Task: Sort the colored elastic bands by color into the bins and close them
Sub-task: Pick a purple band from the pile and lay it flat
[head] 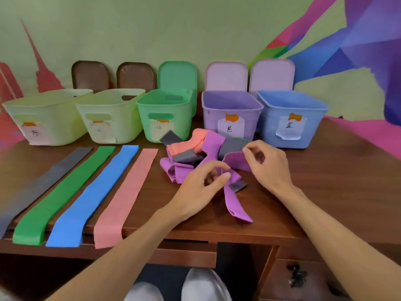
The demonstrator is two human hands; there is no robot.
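Presently both hands work at the tangled pile of bands [195, 155], which sits on the wooden desk [325, 181] just in front of the green and purple bins.

Left hand [199, 187]: fingers curled, thumb and forefinger pinched on a purple band [232, 198] where it leaves the pile. The band's free end trails toward 6 o'clock, lying on the desk.

Right hand [269, 164]: fingers bent, thumb and forefinger closed on the upper edge of another fold of purple band [235, 160] at the 3 o'clock side of the pile. Whether it is the same band as the left hand's cannot be told.

Pile contents visible: purple, salmon-pink and grey bands, knotted over one another.

At 9 o'clock from the pile, four bands lie flat and side by side, each running over the near desk edge: grey band [43, 183], green band [65, 192], blue band [93, 196], pink band [125, 196].

Containers, in a row along the far edge, all open, each with a paper label on the front:
- pale yellow-green bin [54, 118], far left
- second pale bin [112, 118]
- green bin [165, 114]
- purple bin [232, 111]
- blue bin [290, 118], far right

Interiors are hardly visible from this angle; no bands show inside any.

Lids stand upright against the wall behind the bins: two brown lids [112, 76], a green lid [176, 74], two pale pink lids [249, 76].
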